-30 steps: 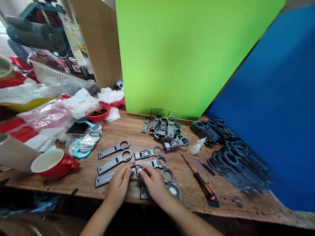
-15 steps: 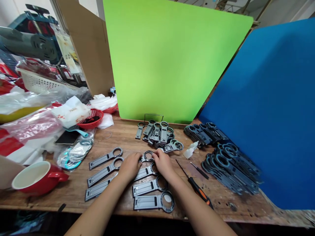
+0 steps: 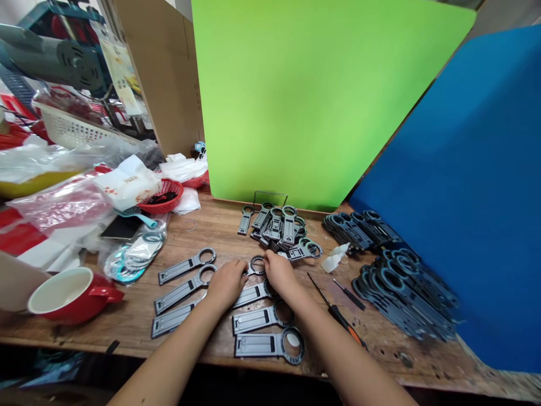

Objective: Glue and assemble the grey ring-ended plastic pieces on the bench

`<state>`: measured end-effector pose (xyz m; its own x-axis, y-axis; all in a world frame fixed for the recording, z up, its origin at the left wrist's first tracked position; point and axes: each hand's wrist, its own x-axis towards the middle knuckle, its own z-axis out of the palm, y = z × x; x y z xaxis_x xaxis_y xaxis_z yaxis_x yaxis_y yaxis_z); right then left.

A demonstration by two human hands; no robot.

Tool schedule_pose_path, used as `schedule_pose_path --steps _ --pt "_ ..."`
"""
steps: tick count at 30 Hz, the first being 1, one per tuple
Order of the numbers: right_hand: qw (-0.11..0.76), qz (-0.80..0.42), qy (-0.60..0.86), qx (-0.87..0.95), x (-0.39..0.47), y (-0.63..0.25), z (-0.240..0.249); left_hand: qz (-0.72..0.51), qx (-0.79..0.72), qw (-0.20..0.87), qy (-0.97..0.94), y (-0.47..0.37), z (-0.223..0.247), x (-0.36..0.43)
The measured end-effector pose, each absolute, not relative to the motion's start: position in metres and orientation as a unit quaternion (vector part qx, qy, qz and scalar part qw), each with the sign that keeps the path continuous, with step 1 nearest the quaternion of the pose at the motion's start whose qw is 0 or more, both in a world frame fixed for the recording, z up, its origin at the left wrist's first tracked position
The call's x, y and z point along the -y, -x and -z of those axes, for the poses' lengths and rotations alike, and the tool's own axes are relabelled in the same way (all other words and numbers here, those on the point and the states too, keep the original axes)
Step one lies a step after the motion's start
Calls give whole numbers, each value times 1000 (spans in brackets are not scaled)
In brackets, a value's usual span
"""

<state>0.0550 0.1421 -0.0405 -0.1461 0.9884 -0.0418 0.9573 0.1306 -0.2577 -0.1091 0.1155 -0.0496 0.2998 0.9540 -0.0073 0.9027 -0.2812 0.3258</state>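
A grey bracket with a ring end lies between my hands, its lower part hidden by my fingers. My left hand is closed on its shaft side. My right hand pinches the ring's right edge. Just below, three similar brackets lie in a column, the upper one partly under my right hand. Three more brackets are laid out slanting to the left, the lowest partly covered by my left forearm. Beyond my hands sits a loose pile of grey brackets.
Right of my hands lie an orange-black screwdriver, a smaller screwdriver and a crumpled translucent piece. Dark bracket stacks fill the right. A red mug, a phone and a red basket stand left. A green board closes off the back.
The camera view has turned slightly, so the scene sits further right. Both hands stay on the same bracket, with only small finger shifts.
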Motion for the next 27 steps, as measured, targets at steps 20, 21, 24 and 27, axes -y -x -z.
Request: schedule_pose_path --steps 20,21,24,27 --pt "-102 -57 610 784 -125 -46 24 -71 -443 115 -886 99 55 -125" --pt "-106 -57 609 784 -126 -44 24 -68 -441 113 -888 98 54 -124" --pt "-109 -61 599 791 -128 -44 21 -60 -443 104 -888 97 49 -121" --pt "-107 -63 589 799 -127 -52 16 -55 -450 95 -886 99 47 -118"
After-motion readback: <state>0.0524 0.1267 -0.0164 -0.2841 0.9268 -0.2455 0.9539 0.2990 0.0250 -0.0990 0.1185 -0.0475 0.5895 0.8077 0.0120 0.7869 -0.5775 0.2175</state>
